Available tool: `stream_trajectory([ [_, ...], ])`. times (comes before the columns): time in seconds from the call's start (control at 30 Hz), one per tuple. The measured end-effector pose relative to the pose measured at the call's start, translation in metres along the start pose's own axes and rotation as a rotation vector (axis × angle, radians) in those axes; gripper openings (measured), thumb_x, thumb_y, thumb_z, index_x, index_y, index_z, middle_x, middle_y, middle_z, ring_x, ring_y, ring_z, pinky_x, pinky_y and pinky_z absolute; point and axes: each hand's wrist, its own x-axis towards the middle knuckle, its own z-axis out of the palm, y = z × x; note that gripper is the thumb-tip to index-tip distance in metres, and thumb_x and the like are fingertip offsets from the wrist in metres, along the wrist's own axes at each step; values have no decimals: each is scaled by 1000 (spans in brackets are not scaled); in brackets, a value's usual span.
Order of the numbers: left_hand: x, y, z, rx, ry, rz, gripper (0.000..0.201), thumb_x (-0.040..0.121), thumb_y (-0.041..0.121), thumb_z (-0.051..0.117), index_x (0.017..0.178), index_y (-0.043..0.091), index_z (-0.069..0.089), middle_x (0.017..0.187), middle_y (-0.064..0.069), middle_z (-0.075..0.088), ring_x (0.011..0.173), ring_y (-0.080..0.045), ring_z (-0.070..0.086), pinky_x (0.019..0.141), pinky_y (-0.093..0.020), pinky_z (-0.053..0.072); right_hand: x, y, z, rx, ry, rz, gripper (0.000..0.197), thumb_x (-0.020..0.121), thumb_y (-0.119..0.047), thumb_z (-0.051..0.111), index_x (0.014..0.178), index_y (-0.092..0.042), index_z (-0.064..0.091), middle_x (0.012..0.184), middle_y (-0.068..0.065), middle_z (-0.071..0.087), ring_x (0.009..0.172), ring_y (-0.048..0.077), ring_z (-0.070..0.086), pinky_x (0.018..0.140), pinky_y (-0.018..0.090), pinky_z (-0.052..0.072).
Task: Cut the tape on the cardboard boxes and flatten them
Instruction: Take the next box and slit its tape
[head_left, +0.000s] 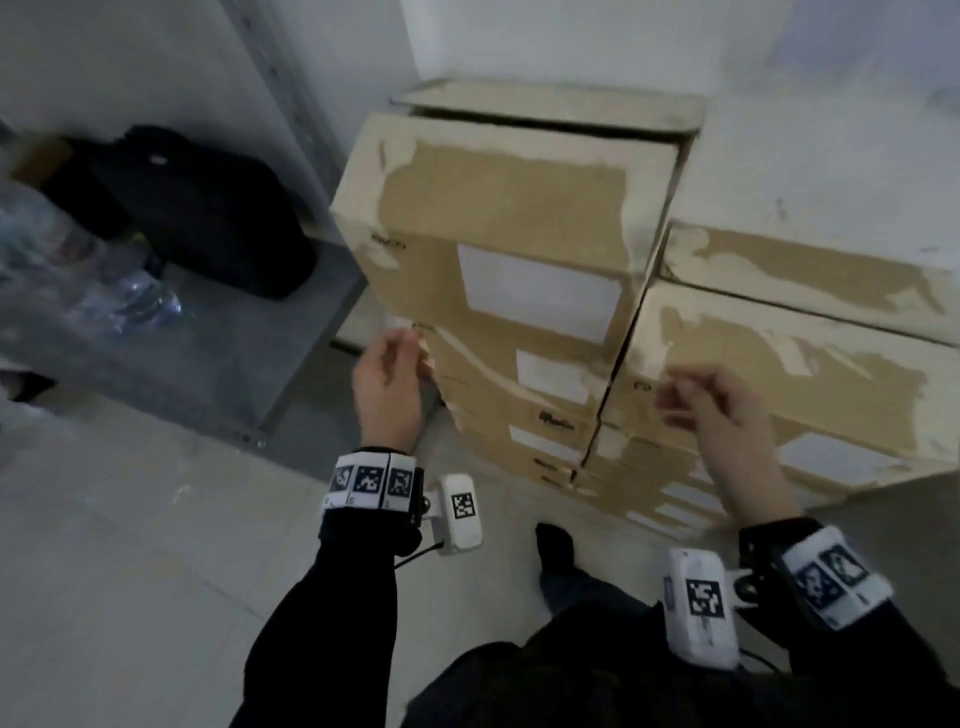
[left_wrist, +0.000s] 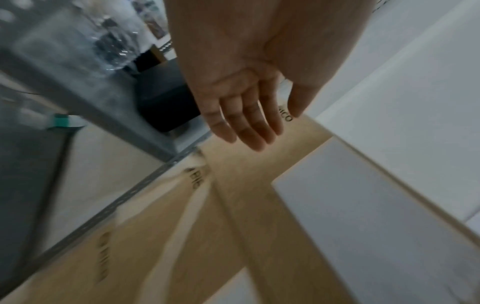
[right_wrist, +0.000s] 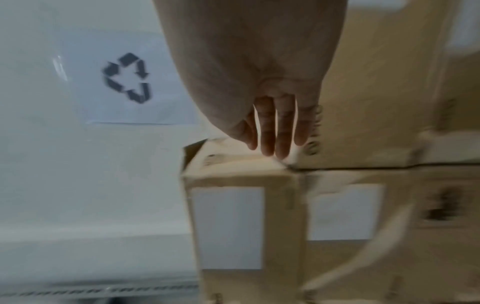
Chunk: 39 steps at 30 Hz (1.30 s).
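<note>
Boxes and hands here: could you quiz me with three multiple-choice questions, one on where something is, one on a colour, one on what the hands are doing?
1. Where is the black bag?
A. on the boxes
B. left of the boxes, on a grey shelf
C. in the right hand

2. What colour are the labels on the boxes?
A. white
B. red
C. green

3. What state are the two hands in?
A. both hold a knife
B. both are clenched on tape
C. both are open and hold nothing

Answers:
1 B: the bag lies on the shelf to the left of the stack.
2 A: each label is a plain white rectangle.
3 C: the left hand and right hand show straight, relaxed fingers near the boxes, with no tool in them.
</note>
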Motion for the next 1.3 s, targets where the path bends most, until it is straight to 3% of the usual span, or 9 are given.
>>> stream_trajectory([
  [0.13,70,42,6,21,257,246,26,91,37,50,92,11,50,82,-4,53,70,-6,49,71,-21,41,38,-68,26,160,90,-185,12,95,-29,48,104,-28,56,105,-8,60,105,14,59,90,32,49],
  [0.3,135,50,14,52,348,123,60,82,53,58,119,7,51,110,-5,50,92,-14,50,83,-21,42,74,-89,62,195,5,-62,77,82,-53,57,146,-28,22,147,-6,36,132,11,39,109,38,36],
  [0.43,154,42,8,58,145,-61,59,88,39,63,136,10,44,130,-3,52,111,-14,53,92,-21,43,80,-85,79,213,48,-7,88,88,-30,64,151,-27,2,148,-11,27,130,11,41,109,39,39],
  [0.53,162,34,0,-128,-22,-173,70,76,45,72,134,12,52,127,-5,61,112,-19,60,99,-38,48,84,-80,83,177,91,15,94,74,-47,70,149,-29,16,147,-8,37,127,15,47,104,43,44],
  [0.63,163,37,-1,-213,-36,-215,62,65,46,77,113,9,66,109,-9,70,102,-25,67,94,-48,51,86,-82,84,122,90,15,96,67,-58,69,147,-32,21,148,-3,39,130,18,45,103,46,43],
  [0.87,146,76,-3,-269,-95,-51,6,89,21,65,90,17,69,88,5,71,91,-18,67,80,-33,53,53,-113,66,203,89,-71,61,92,-15,58,146,-19,31,131,-2,57,114,11,59,92,24,52],
  [0.97,122,99,-2,-346,-147,66,13,92,16,62,83,22,68,77,13,71,80,-8,66,73,-27,52,20,-129,49,222,170,-140,60,92,-13,56,146,-22,31,127,-9,59,109,4,61,81,14,51],
  [1.1,80,132,21,-405,-297,182,29,92,15,60,75,33,74,79,20,71,82,-1,66,74,-22,51,-30,-130,4,213,342,-181,73,81,-27,61,147,-25,29,135,-8,54,117,5,56,87,17,49],
  [1.3,-17,156,77,-393,-556,278,16,95,18,57,102,9,68,90,8,69,84,-1,66,76,-20,51,-129,-112,-80,208,587,-235,61,81,-24,57,139,-30,40,133,-6,57,118,11,56,89,22,50],
])
